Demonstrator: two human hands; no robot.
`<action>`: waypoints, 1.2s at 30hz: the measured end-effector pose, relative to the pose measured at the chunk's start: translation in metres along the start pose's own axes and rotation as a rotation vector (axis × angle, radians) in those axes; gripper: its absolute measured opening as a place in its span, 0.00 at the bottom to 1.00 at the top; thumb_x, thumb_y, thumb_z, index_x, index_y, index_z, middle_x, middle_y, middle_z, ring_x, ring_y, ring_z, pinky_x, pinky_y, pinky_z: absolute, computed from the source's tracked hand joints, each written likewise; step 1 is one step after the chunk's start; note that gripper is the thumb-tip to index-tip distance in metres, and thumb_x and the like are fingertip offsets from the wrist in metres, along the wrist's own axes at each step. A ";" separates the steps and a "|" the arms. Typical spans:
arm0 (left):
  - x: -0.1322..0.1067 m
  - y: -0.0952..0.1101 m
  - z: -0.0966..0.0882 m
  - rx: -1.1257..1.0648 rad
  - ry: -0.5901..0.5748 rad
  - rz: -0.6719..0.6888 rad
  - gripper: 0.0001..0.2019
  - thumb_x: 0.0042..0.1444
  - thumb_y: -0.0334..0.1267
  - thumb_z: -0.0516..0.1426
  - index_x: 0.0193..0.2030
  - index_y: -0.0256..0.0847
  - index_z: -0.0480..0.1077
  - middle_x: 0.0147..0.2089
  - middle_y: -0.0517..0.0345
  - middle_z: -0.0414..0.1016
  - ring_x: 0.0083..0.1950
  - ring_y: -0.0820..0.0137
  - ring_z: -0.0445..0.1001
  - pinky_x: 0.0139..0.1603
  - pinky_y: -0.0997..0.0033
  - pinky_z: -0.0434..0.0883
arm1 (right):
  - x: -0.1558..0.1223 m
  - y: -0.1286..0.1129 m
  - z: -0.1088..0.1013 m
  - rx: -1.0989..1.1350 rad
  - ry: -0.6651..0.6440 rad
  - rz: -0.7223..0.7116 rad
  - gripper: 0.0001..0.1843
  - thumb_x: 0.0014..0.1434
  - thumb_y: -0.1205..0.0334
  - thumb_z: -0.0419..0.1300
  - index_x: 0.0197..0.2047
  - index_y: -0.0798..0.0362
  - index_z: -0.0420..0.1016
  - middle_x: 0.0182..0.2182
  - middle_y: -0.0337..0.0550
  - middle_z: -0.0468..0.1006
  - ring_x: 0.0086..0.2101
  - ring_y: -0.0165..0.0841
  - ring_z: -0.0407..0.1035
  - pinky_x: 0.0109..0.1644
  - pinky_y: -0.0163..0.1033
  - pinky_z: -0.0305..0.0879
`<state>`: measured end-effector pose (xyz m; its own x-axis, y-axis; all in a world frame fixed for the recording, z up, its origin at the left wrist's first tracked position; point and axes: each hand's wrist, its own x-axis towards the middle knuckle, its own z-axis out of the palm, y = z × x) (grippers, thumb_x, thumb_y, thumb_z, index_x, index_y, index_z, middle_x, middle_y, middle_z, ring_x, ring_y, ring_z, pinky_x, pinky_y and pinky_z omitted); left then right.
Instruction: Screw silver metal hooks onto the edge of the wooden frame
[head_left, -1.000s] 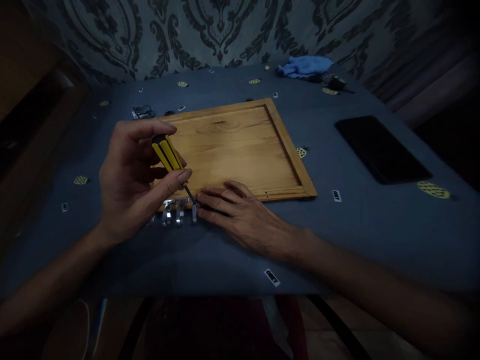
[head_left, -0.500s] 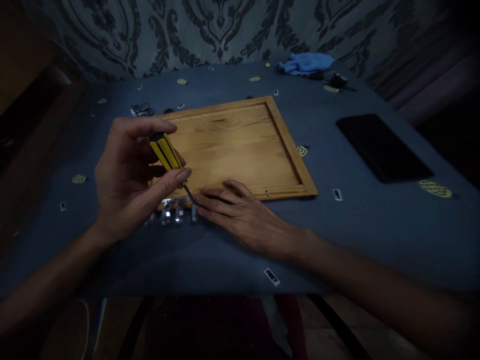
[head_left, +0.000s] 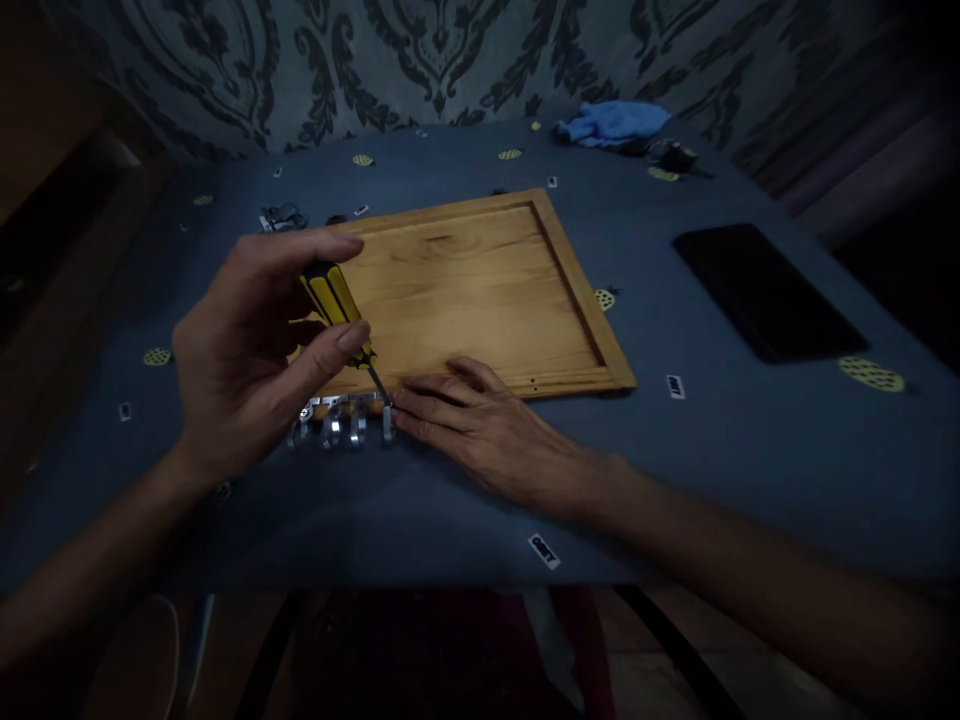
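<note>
My left hand (head_left: 247,350) grips a yellow-and-black screwdriver (head_left: 334,300) by its handle, thumb and fingers around it. The shaft slants down to the right, its tip at the right end of a shiny metal strip with several hooks (head_left: 358,425). That strip runs along the near edge of a framed wooden board (head_left: 465,290), which lies on the table. My right hand (head_left: 487,435) lies flat, fingers stretched out over the board's near edge, fingertips beside the screwdriver's tip. My left hand hides the board's left side.
A dark flat tablet or phone (head_left: 769,290) lies to the right. At the back right are a blue cloth (head_left: 615,123) and a dark object (head_left: 675,157) beside it. Small metal pieces (head_left: 283,217) lie behind my left hand. A patterned blue cloth (head_left: 712,480) covers the table.
My left hand has shifted slightly left, its fingers turning the screwdriver's handle, and more of the hook strip's left end shows. The tip and my right hand stay in place.
</note>
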<state>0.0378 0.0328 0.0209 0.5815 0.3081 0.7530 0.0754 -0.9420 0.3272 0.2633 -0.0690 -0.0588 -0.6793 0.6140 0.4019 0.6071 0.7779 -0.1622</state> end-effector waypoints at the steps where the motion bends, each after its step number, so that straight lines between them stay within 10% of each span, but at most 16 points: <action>1: 0.001 0.003 0.000 0.003 -0.017 -0.005 0.36 0.53 0.31 0.71 0.67 0.54 0.68 0.57 0.63 0.76 0.44 0.73 0.80 0.36 0.79 0.82 | 0.000 0.000 0.000 0.001 -0.001 0.000 0.23 0.74 0.69 0.47 0.69 0.58 0.64 0.64 0.51 0.74 0.65 0.43 0.64 0.66 0.59 0.58; 14: 0.000 0.015 0.009 0.028 0.157 -0.109 0.28 0.51 0.33 0.70 0.59 0.58 0.76 0.51 0.57 0.80 0.51 0.58 0.81 0.28 0.66 0.83 | 0.001 -0.001 -0.004 0.016 -0.057 0.022 0.23 0.73 0.70 0.48 0.68 0.58 0.65 0.66 0.51 0.72 0.66 0.43 0.63 0.67 0.60 0.57; 36: -0.002 0.006 0.000 0.017 0.133 -0.120 0.27 0.55 0.31 0.69 0.61 0.50 0.74 0.51 0.58 0.77 0.41 0.72 0.79 0.39 0.72 0.81 | 0.000 -0.001 -0.003 0.041 -0.057 0.019 0.22 0.74 0.70 0.47 0.68 0.57 0.65 0.66 0.50 0.71 0.66 0.43 0.62 0.68 0.61 0.56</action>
<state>0.0371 0.0269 0.0216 0.4554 0.4321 0.7784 0.1518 -0.8992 0.4104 0.2646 -0.0701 -0.0559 -0.6908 0.6345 0.3466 0.6035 0.7700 -0.2068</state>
